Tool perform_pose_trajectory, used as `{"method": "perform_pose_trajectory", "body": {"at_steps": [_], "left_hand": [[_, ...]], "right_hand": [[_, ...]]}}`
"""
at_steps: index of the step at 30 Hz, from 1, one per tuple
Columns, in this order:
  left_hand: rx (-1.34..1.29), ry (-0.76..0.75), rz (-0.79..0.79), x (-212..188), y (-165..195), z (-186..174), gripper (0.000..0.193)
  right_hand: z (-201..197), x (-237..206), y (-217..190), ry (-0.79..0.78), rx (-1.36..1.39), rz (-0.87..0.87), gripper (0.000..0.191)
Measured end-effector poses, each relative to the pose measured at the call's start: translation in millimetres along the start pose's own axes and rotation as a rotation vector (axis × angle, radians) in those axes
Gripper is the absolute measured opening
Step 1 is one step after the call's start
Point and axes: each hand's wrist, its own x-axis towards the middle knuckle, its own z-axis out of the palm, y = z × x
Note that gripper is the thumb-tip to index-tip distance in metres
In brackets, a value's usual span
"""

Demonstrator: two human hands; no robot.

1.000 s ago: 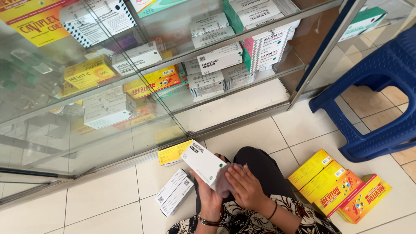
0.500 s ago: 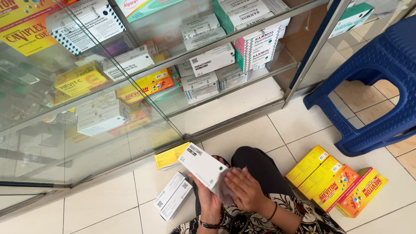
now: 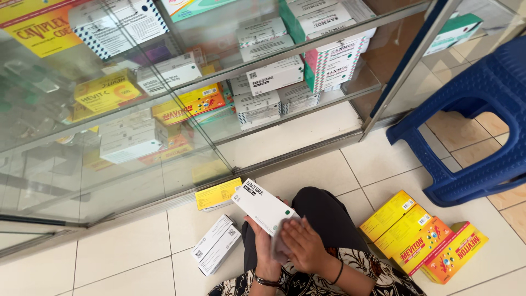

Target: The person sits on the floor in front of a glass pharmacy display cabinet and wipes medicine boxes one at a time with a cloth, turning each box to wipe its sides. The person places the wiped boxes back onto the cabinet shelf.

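We sit on a pale tiled floor (image 3: 126,246) before a glass cabinet (image 3: 164,109) stocked with medicine boxes, a blue stool (image 3: 482,120) to our right. Our left hand (image 3: 262,241) is closed around the lower end of a white box (image 3: 264,206), thumb on the near face, tilting it up over our dark-trousered knee. Our right hand (image 3: 302,245) lies nearly flat with fingers loosely spread, pressing a grey cloth (image 3: 280,241) against the box's lower corner; it grips nothing firmly, only pins the cloth. Two more white boxes (image 3: 217,251) lie on the tiles just left of our knee, a yellow box (image 3: 219,193) lies beyond the held one, and a cluster of yellow and orange boxes (image 3: 422,235) sits to our right. To wipe well, we judge it best to keep the left grip steady at the end, draw the cloth along the whole face in long strokes, then turn the box to reach the other sides without crushing the thin card. Against the frame half a second ago, the box sits in much the same tilt and place, our right hand has shifted only slightly over the cloth, and the view has drifted a little, so the cabinet shelves appear marginally lower.
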Motion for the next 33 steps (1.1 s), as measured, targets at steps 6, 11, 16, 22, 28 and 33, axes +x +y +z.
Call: {"method": "perform_pose_trajectory", "body": {"at_steps": [6, 11, 16, 22, 28, 33], "left_hand": [[-0.054, 0.035, -0.044, -3.3, -5.4, 7.0, 0.085], [-0.053, -0.228, -0.141, -4.3, -2.0, -6.9, 0.090], [0.110, -0.189, -0.144, 1.8, 8.9, -28.3, 0.099], [0.420, -0.066, -0.014, -0.8, 18.1, -20.4, 0.080], [0.526, -0.039, 0.014, -6.9, 28.4, -5.1, 0.062], [0.538, -0.165, -0.178, -5.2, 24.3, -16.0, 0.064]], "right_hand": [[-7.8, 10.6, -1.6, 0.203, 0.308, 0.199, 0.062], [-45.8, 27.1, -12.7, 0.101, 0.890, 0.404, 0.063], [-67.3, 46.7, -15.3, -0.120, 0.927, 0.563, 0.068], [-73.7, 54.6, -22.8, -0.267, 1.156, 0.884, 0.075], [-75.1, 55.2, -32.4, -0.225, 0.790, 0.649, 0.075], [-71.9, 68.9, -25.5, -0.140, 0.503, 0.482, 0.075]]}}
